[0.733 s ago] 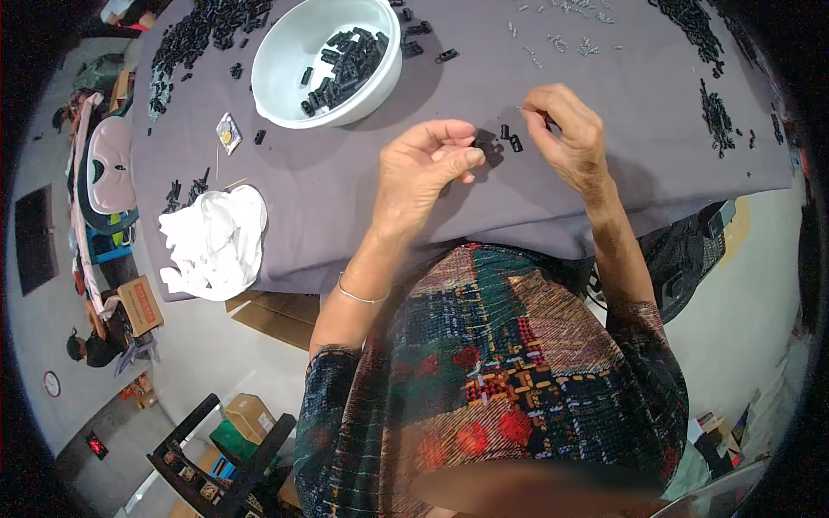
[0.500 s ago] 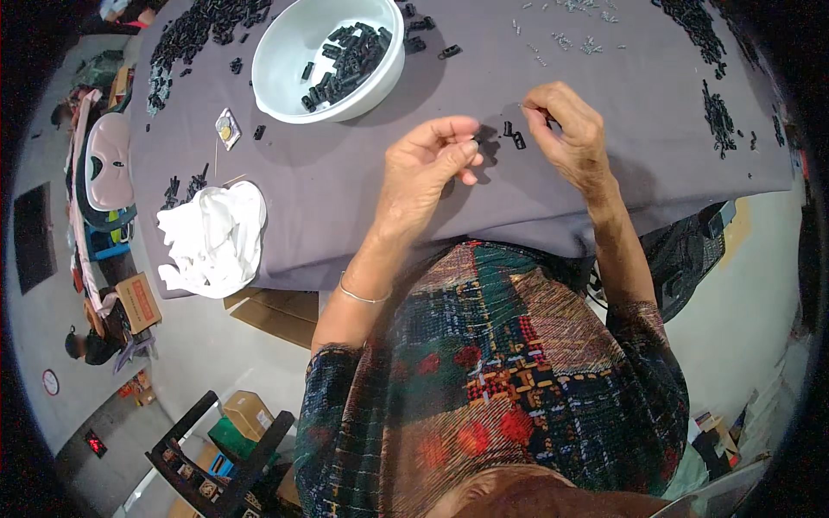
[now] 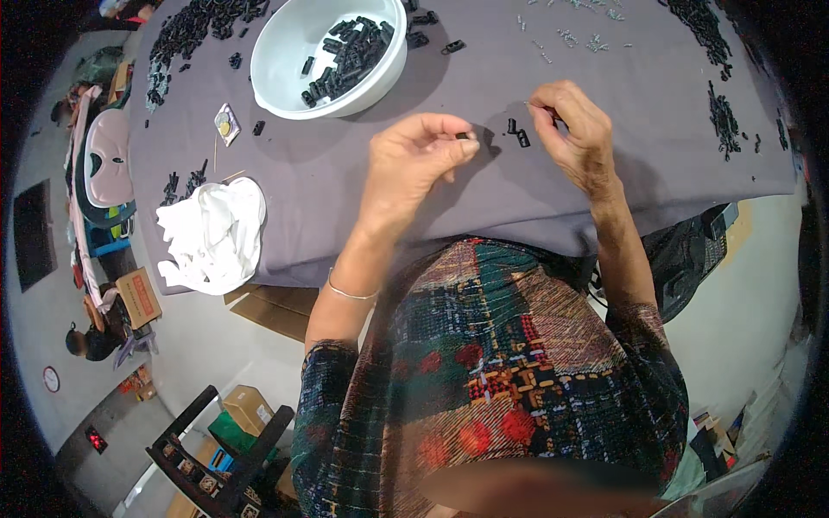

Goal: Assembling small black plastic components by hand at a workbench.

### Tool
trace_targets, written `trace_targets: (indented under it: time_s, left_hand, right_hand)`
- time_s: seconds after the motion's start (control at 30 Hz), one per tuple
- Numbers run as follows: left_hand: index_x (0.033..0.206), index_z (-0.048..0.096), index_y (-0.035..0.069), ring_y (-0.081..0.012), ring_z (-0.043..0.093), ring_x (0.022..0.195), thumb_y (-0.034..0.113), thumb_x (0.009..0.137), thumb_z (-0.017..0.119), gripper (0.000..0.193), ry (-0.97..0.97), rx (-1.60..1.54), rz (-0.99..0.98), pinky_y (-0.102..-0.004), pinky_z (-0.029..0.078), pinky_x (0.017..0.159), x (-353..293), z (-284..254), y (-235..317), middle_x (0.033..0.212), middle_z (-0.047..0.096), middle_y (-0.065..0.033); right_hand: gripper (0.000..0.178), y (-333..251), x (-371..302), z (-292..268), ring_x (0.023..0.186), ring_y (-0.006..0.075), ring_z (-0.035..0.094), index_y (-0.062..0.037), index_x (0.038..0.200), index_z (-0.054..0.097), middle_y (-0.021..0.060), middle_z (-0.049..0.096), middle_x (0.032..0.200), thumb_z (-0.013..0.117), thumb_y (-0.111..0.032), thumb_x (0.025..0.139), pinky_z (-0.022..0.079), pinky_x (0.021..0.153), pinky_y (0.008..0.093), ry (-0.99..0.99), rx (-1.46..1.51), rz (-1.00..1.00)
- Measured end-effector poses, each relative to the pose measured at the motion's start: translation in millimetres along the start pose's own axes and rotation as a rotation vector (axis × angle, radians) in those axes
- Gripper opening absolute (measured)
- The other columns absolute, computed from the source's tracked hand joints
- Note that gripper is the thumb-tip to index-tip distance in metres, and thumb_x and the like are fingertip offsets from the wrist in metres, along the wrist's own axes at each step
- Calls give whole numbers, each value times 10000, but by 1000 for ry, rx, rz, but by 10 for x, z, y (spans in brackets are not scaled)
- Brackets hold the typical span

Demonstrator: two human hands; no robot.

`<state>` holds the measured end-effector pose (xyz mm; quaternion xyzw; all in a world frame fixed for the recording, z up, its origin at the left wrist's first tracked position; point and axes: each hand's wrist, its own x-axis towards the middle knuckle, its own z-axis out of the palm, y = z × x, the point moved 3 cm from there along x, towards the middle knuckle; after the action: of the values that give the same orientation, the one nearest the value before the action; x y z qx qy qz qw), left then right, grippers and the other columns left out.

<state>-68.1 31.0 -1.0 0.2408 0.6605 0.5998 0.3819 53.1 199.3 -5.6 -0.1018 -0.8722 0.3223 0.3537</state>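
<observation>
My left hand (image 3: pixel 413 160) hovers over the grey tablecloth (image 3: pixel 363 186) with its fingertips pinched on a small black plastic part (image 3: pixel 463 135). My right hand (image 3: pixel 577 131) is to its right, fingers curled and pinching something tiny that I cannot make out. Two more small black parts (image 3: pixel 518 133) lie on the cloth between the hands. A white bowl (image 3: pixel 285 52) holding several black parts stands farther back, left of the hands.
Heaps of black parts lie at the far left (image 3: pixel 194 30) and far right (image 3: pixel 718 95) of the table; small pale screws (image 3: pixel 574 39) are scattered at the back. A crumpled white cloth (image 3: pixel 211 233) sits near the front left edge. Cardboard boxes (image 3: pixel 246 406) stand on the floor.
My left hand has lifted slightly and drawn a little left, away from the loose parts. My right hand stays in nearly the same spot.
</observation>
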Motion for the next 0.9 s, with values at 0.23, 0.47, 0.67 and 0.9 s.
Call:
trace_targets:
  time_s: [0.23, 0.47, 0.67, 0.9]
  left_hand:
    - [992, 612, -4, -158, 656, 778, 54, 854, 638, 152, -64, -668, -233, -219, 534, 570, 21, 70, -121, 889, 658, -96]
    - [979, 602, -32, -186, 667, 769, 62, 864, 629, 151, -49, -839, -233, -240, 563, 583, -83, 170, -166, 880, 656, -131]
    - [952, 613, -32, -167, 652, 727, 94, 860, 648, 160, 5, -726, -169, -240, 540, 583, -180, 212, -145, 868, 657, -125]
    - [952, 616, -32, -151, 639, 711, 132, 860, 660, 193, 17, -612, -136, -241, 526, 598, -212, 226, -173, 845, 656, -112]
  right_hand:
    - [156, 25, 15, -8, 666, 133, 566, -8, 845, 582, 68, 598, 802, 628, 96, 738, 463, 591, 239, 14, -17, -18]
    - [269, -426, 54, -72, 707, 207, 622, -56, 915, 565, 86, 629, 818, 654, 92, 709, 498, 596, 280, -69, 195, -86]
    - [241, -607, 20, -54, 750, 214, 635, -30, 894, 586, 94, 645, 845, 651, 115, 713, 506, 616, 288, -108, 141, -84]
    - [263, -614, -23, -17, 739, 284, 618, -62, 926, 571, 105, 612, 859, 651, 72, 713, 506, 608, 341, -159, 151, -88]
